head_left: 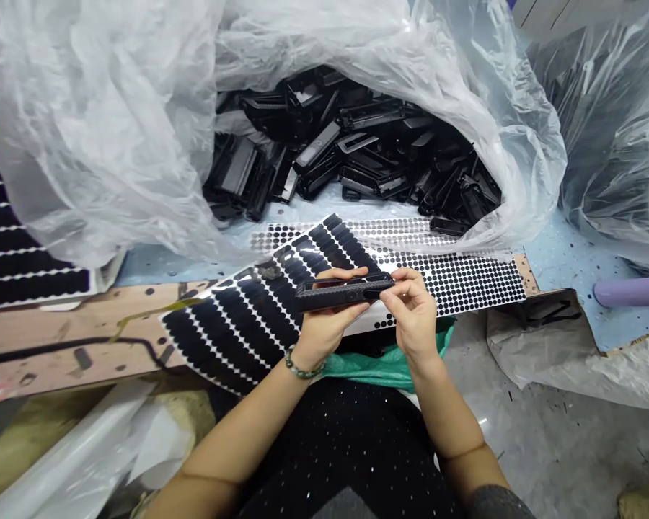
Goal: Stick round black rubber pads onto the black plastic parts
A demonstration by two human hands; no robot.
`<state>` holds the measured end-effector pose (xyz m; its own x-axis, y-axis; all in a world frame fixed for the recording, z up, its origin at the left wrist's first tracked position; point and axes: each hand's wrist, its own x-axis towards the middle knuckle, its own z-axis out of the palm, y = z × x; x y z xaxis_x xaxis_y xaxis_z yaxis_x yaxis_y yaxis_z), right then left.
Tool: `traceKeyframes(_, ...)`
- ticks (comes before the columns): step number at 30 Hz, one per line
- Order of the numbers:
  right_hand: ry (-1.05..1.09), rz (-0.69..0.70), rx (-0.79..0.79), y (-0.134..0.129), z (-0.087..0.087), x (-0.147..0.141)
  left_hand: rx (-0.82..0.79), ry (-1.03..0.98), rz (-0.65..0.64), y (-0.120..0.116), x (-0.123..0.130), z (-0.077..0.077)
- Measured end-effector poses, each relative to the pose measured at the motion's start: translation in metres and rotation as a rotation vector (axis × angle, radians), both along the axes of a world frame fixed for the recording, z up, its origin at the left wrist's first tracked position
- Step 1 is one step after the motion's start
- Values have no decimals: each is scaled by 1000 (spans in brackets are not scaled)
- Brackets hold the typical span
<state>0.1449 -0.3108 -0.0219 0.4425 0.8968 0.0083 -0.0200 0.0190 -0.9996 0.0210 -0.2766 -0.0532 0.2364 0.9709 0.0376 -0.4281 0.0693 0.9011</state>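
A long black plastic part [335,294] with a textured side lies across my left hand [327,328], whose fingers and thumb wrap round it. At the part's right end my right hand [414,310] pinches a small dark piece against its side; the piece's edges are hard to make out. Below and behind the hands lies a sheet of large black stickers [238,324] on white backing. A second sheet with small black dots [481,281] extends to the right, partly under the first.
An open clear plastic bag [113,130] spreads over the table [156,267] behind, holding many similar black parts [357,158]. More sticker sheets [16,245] are at the left. A black cable [86,342] runs along the table's front. A purple roll [632,291] lies at the right, near another bag [616,144].
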Motion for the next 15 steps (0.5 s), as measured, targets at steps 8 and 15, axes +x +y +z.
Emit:
traceKeyframes(8,-371,-146,73,-7,4,-7,5,2,77,-6,2,4)
traceKeyframes(15,52,-47,-26,-5,-9,-13,31,2,161,-11,9,5)
